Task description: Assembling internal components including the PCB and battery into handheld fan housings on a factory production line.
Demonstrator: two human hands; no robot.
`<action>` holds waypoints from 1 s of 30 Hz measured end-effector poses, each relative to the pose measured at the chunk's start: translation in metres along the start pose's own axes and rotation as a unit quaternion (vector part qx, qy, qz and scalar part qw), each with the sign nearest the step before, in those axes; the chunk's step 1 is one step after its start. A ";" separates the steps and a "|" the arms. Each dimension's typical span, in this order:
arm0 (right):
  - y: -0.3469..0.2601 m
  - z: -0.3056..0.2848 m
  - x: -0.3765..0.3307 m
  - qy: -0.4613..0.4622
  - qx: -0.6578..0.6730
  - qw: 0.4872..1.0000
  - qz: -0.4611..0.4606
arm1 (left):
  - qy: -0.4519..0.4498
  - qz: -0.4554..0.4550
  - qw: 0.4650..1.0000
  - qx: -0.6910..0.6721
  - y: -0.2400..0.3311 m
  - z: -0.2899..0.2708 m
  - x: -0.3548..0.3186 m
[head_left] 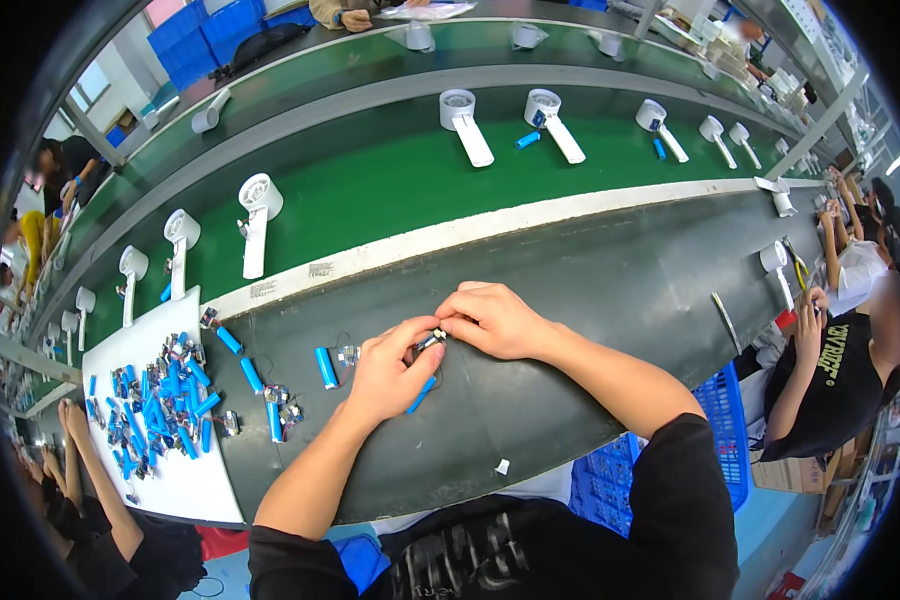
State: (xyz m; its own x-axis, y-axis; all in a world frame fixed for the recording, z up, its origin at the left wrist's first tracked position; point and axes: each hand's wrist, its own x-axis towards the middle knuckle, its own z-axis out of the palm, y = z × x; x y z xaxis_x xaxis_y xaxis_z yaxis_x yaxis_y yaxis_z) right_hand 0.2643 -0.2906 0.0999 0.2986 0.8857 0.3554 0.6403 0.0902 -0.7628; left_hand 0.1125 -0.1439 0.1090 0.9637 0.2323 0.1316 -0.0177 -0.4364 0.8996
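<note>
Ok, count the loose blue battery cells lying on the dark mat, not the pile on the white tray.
4 lying loose: one by the tray's corner, one right of it, one below, one nearest the left hand. A fifth sits under that hand; more may be hidden.

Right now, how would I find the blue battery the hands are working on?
Look at the dark worktable below the green conveyor belt. At its middle, the left hand holds a blue battery. Other batteries lie loose; this one pokes out under the fingers.
</note>
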 end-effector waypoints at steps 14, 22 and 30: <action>0.006 -0.003 -0.001 -0.010 -0.024 0.998 -0.058 | -0.049 -0.027 0.998 -0.004 0.001 -0.004 0.004; 0.003 -0.003 -0.004 -0.014 -0.034 0.999 -0.039 | -0.055 -0.008 0.998 0.000 0.001 -0.002 0.004; 0.006 -0.004 -0.004 0.003 -0.026 0.998 -0.052 | -0.020 0.015 1.000 0.019 0.004 0.005 0.003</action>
State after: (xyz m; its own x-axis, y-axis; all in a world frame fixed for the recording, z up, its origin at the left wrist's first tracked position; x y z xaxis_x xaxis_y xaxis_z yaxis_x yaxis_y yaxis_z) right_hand 0.2694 -0.2956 0.0959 0.2330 0.8695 0.4356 0.7036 0.1585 -0.6927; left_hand 0.1166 -0.1492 0.1111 0.9728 0.1841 0.1407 -0.0370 -0.4762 0.8785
